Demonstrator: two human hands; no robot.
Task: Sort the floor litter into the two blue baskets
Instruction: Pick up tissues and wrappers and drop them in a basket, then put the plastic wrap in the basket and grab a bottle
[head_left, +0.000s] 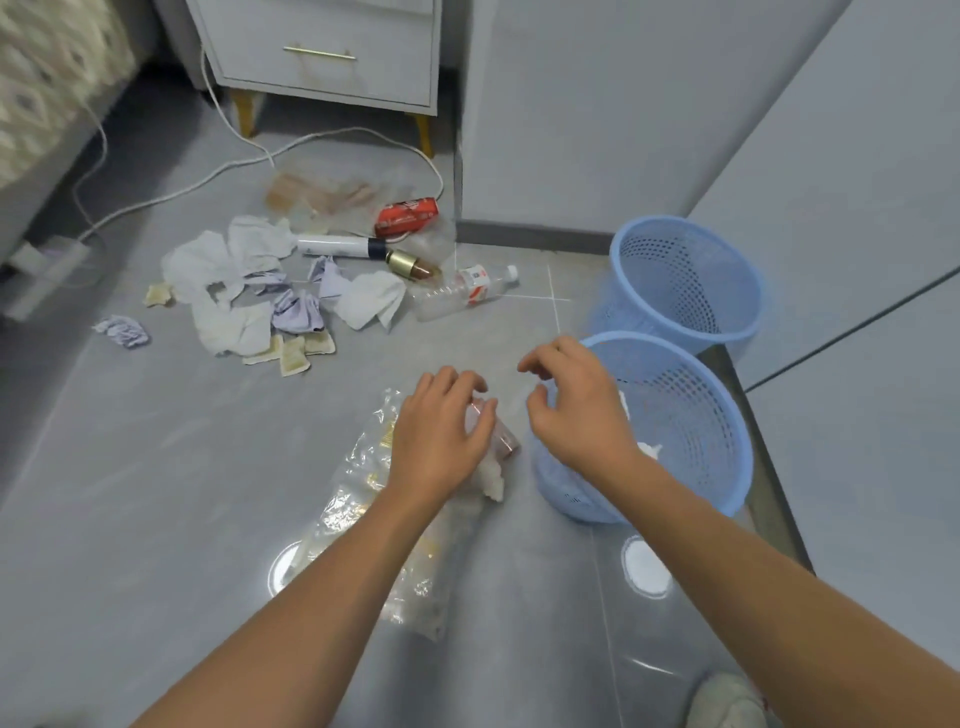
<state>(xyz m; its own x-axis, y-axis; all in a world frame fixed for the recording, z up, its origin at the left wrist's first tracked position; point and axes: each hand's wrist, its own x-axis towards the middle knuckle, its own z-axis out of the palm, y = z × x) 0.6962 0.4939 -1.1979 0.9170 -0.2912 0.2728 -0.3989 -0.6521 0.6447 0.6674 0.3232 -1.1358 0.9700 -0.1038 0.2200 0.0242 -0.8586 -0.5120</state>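
My left hand (441, 431) grips a clear plastic wrapper (358, 499) with a pinkish piece and a white crumpled tissue (492, 480) hanging from it, above the floor just left of the near blue basket (727, 467). My right hand (576, 410) hovers over that basket's left rim, fingers loosely curled, holding nothing. White tissue lies inside the near basket. The far blue basket (737, 312) stands behind it. On the floor further back lie white tissues (208, 265), purple crumpled paper (298, 312), a red can (408, 215), a clear bottle (467, 286) and a white tube (332, 245).
A white cabinet (332, 52) on gold legs stands at the back, with white cables (156, 197) running across the floor to a power strip (47, 270). A grey wall is close on the right. My shoe (727, 701) shows at the bottom right.
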